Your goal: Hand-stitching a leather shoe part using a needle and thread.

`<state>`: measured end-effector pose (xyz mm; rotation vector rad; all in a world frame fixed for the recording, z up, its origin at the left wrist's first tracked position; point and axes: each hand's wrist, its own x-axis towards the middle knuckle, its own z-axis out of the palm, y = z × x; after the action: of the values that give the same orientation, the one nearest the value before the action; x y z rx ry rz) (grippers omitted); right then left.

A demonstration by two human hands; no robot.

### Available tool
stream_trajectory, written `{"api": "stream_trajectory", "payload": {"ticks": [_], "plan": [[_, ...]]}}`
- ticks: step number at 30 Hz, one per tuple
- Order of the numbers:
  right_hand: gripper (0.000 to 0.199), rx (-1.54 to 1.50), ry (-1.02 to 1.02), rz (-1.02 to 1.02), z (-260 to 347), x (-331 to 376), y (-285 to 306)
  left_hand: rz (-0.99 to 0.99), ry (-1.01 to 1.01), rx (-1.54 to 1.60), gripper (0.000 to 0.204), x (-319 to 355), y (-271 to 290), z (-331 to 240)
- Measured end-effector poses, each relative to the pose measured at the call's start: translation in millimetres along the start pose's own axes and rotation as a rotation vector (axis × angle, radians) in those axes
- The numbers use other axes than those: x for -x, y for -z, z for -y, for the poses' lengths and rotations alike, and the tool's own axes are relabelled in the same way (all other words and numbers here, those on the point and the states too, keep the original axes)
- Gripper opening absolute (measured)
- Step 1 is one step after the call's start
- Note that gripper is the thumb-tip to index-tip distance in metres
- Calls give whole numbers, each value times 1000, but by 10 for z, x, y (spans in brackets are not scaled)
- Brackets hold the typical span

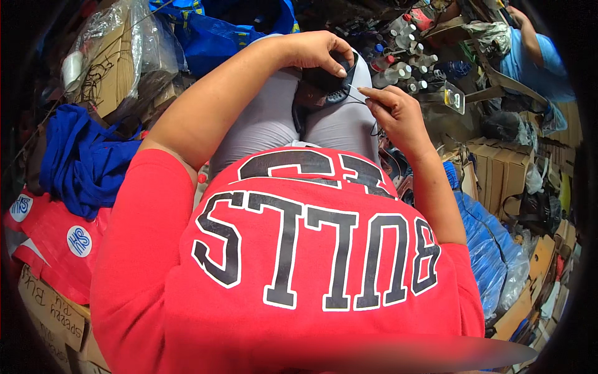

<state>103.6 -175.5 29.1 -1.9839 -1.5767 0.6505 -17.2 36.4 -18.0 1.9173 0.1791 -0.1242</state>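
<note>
A black, padded-looking piece with a rounded rim (338, 96), perhaps a shoe, rests on my grey-clad thighs near the knees. My left hand (321, 53) curls over its far edge, thumb and fingers closed on it. Beside that, my right hand (398, 112) is pinched, fingertips together at the right side of the piece. A thin dark thread (356, 100) runs between the piece and those fingertips. Whether a needle is in the pinch is too small to tell. A pale strip (361, 71) shows along the right of the black piece.
Several plastic bottles (405, 71) stand just beyond my right hand. A blue bag (215, 37) lies ahead, blue cloth (87, 159) and a red bag (59, 243) at left. Cardboard (498, 168) and blue sheeting (483, 243) crowd the right. Another person's arm (528, 34) shows far right.
</note>
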Motion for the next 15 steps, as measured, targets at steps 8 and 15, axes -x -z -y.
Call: {"api": "stream_trajectory", "payload": {"ticks": [8,15], "plan": [[23,142,-14,36,53,-118,-12,35,37,46,29,19,17,-1],[22,274,12,0,145,-162,-53,79,42,164,32,13,28,70]]}}
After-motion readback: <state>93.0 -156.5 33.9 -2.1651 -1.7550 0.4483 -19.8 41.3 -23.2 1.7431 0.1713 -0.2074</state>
